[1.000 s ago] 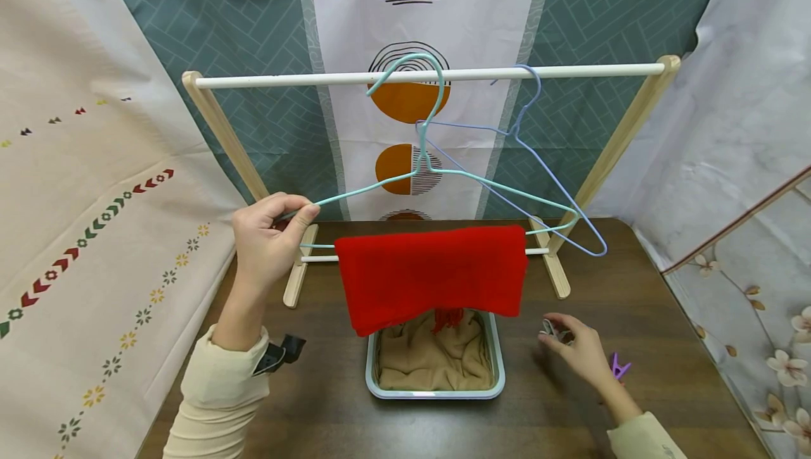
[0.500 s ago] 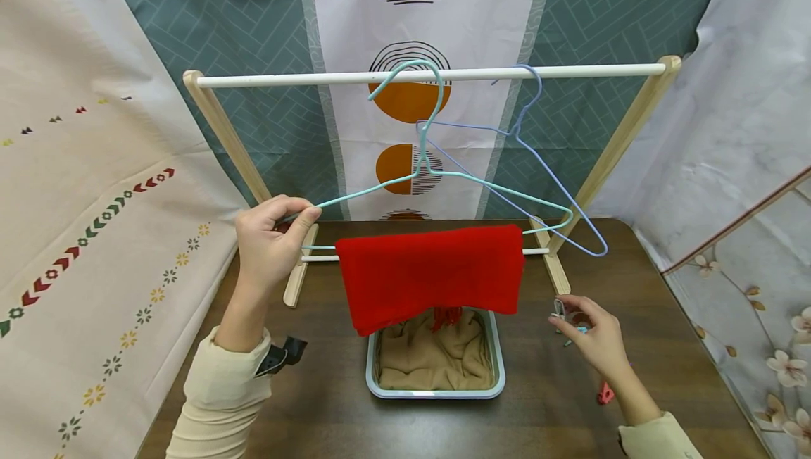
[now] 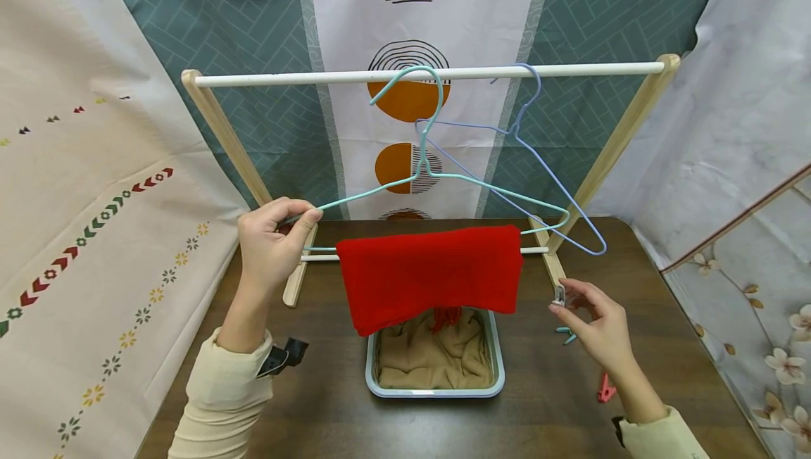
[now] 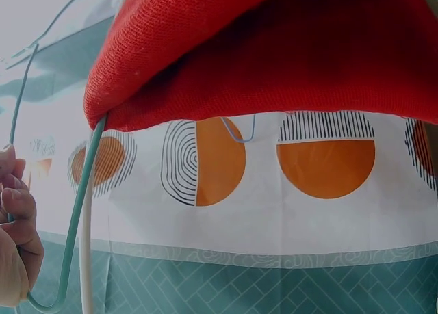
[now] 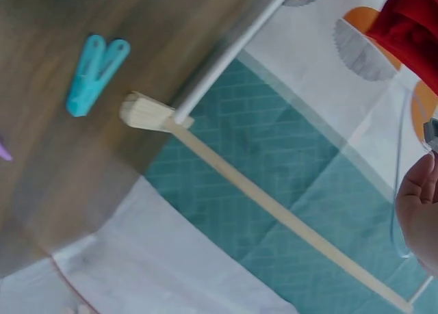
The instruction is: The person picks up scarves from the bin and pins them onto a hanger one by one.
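Note:
My left hand (image 3: 272,244) pinches the left corner of a mint-green clothes hanger (image 3: 355,196). Folded over the hanger's lower bar is a red knitted cloth (image 3: 431,272), its fringe hanging down in the middle. The hanger's hook overlaps the rack's white top rail in the head view. To the right of the cloth, my right hand (image 3: 598,322) holds a small grey clothespin (image 3: 560,296) between thumb and fingers. In the left wrist view the cloth's underside (image 4: 274,68) fills the top, with my left fingers (image 4: 17,204) at the left edge.
A blue hanger (image 3: 551,170) hangs on the wooden drying rack (image 3: 222,139) at right. Below the cloth stands a grey-rimmed tub (image 3: 437,394) with tan fabric (image 3: 431,360). Loose clothespins lie at right: a teal one (image 5: 96,74), a red one (image 3: 606,388) and a purple one (image 5: 3,152).
My right hand has risen from the table beside the loose clothespins with the grey clothespin, moving farther back. The green hanger's hook has dropped slightly; my left hand has kept its pinch.

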Tool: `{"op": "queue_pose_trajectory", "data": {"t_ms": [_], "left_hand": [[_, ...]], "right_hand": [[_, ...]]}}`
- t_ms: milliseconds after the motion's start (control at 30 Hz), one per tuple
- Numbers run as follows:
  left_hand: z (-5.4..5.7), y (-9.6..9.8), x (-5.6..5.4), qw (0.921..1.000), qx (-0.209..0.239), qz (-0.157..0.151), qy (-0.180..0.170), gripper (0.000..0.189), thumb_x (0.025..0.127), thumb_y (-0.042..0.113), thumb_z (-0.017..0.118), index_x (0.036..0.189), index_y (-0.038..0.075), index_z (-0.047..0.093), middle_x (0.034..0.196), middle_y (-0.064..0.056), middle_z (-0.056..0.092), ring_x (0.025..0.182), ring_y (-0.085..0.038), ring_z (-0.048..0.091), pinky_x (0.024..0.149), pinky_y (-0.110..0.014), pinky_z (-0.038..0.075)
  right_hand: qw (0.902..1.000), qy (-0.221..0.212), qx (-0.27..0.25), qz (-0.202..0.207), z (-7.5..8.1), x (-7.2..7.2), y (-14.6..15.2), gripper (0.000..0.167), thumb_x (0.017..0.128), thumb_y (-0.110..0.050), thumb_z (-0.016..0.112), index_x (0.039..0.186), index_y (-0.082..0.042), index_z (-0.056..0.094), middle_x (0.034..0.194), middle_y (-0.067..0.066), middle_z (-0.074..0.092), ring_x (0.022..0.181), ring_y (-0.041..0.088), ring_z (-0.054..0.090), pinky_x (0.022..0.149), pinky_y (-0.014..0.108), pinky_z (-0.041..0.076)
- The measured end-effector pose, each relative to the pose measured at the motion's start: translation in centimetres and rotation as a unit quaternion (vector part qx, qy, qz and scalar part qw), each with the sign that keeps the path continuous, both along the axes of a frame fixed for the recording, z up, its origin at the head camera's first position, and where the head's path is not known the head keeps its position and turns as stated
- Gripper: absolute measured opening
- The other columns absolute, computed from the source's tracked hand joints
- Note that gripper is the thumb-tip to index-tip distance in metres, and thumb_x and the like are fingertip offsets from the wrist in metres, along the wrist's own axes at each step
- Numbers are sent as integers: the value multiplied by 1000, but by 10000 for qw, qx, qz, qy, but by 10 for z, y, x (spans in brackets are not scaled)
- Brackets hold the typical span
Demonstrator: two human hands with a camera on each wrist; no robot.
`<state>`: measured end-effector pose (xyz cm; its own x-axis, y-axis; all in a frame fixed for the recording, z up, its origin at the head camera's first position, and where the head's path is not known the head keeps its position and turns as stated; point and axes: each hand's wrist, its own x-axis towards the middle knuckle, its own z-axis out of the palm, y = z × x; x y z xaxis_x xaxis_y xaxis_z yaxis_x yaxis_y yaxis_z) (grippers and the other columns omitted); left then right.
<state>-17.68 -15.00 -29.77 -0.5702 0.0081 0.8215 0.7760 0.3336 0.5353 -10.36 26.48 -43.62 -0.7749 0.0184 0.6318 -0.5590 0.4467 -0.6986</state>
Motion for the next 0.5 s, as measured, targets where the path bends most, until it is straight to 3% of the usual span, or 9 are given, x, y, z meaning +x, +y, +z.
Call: {"op": "queue_pose_trajectory", "data": {"t_ms": [233,500], "left_hand": [[-1,0,0,10000,-21,29,17,12,69,-16,67,67,-4,66,60,-4,57,50,-6,40,46,-14,32],[-1,0,0,10000,-32,40,-15,12,69,-16,68,67,-4,66,59,-4,56,49,-6,39,46,-14,32]], "right_hand": [[9996,105,-134,226,17,1,-6,47,52,32,65,96,17,57,87,8,61,73,7,54,69,11,45],[9926,408,-727,883,38,-1,-15,43,54,32,63,95,21,56,91,10,62,75,12,55,72,15,46]]}}
